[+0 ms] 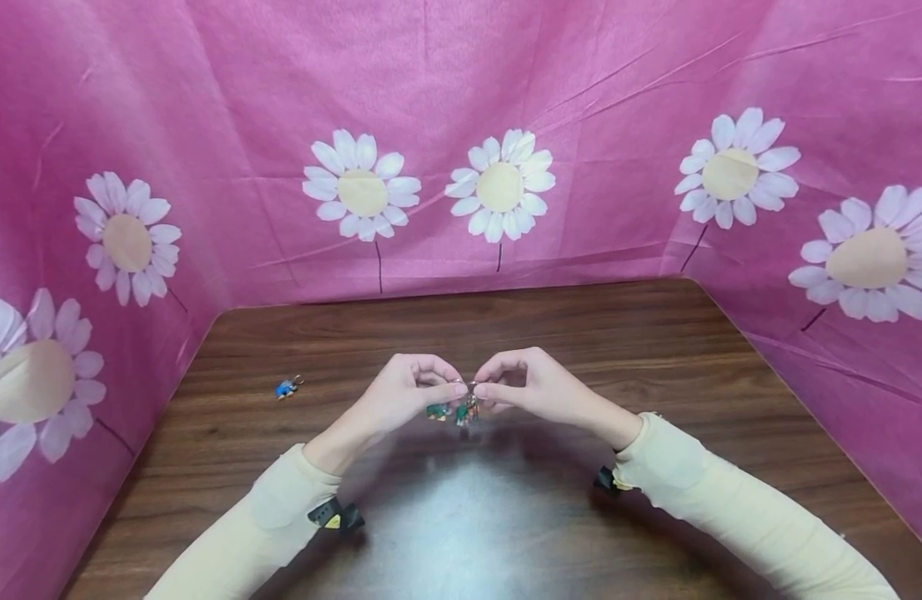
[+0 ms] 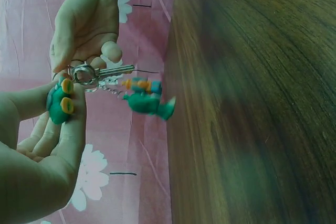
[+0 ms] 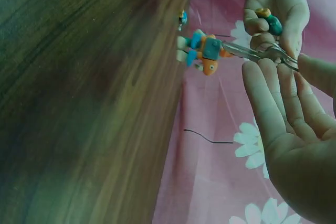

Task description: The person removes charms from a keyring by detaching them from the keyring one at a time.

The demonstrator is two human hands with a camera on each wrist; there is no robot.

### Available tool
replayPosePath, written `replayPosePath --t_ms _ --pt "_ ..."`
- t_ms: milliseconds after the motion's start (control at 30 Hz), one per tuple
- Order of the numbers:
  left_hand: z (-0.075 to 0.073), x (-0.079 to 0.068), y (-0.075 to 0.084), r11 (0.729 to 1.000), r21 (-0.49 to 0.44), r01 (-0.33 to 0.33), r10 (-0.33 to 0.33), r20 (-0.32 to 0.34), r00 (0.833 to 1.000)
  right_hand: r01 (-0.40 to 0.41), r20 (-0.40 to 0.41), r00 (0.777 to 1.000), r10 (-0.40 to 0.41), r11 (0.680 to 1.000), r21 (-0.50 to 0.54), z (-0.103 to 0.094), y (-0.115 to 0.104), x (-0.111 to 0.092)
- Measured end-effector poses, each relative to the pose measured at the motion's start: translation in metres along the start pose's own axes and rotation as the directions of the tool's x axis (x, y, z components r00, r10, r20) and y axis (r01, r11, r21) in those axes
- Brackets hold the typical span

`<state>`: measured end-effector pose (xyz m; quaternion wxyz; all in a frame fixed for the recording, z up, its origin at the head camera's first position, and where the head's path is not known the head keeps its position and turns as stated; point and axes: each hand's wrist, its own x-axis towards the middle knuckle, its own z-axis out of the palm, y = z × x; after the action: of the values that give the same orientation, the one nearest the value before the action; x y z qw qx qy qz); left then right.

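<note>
In the head view, my left hand (image 1: 401,392) and right hand (image 1: 539,387) meet above the table, thumbs and fingertips pinching a metal key ring (image 2: 84,74) between them. From the ring stick out silvery keys (image 3: 239,51). A small figure in green, orange and blue (image 2: 149,103) dangles from a short chain beside the keys. A second charm, green with two orange parts (image 2: 63,103), lies against the left fingers. Where the fingertips cover the ring, its exact hold is hidden.
A small blue charm with a ring (image 1: 287,388) lies on the wooden table (image 1: 281,450), left of the hands. Pink cloth with white daisies (image 1: 431,75) surrounds the table at the back and both sides.
</note>
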<state>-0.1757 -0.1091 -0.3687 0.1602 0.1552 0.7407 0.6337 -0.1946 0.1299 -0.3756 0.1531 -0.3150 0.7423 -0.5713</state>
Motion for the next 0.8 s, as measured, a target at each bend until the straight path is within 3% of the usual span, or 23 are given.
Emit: replayPosePath --t_ms 100,233,500,800 --pt "0.0007 0.0003 0.0014 0.999 -0.032 0.002 -0.003 -0.024 1.0 -0.039 0.018 0.999 0.038 0.993 0.115 -0.0001 0.0019 -0.0009" --pt "0.0012 0.0007 0.0013 0.997 -0.08 0.014 -0.017 -0.035 0.999 -0.071 0.043 0.997 0.064 0.98 0.187 -0.0002 0.0019 -0.0019" --pt "-0.0004 0.0001 -0.001 0.998 -0.06 0.018 -0.02 -0.028 0.999 -0.101 0.01 0.995 0.101 0.97 0.222 -0.0005 0.0031 -0.0025" --pt "-0.0041 -0.0026 -0.0008 1.0 0.002 -0.01 0.01 0.044 0.999 -0.117 -0.015 0.992 0.124 0.965 0.235 -0.002 0.0049 -0.0005"
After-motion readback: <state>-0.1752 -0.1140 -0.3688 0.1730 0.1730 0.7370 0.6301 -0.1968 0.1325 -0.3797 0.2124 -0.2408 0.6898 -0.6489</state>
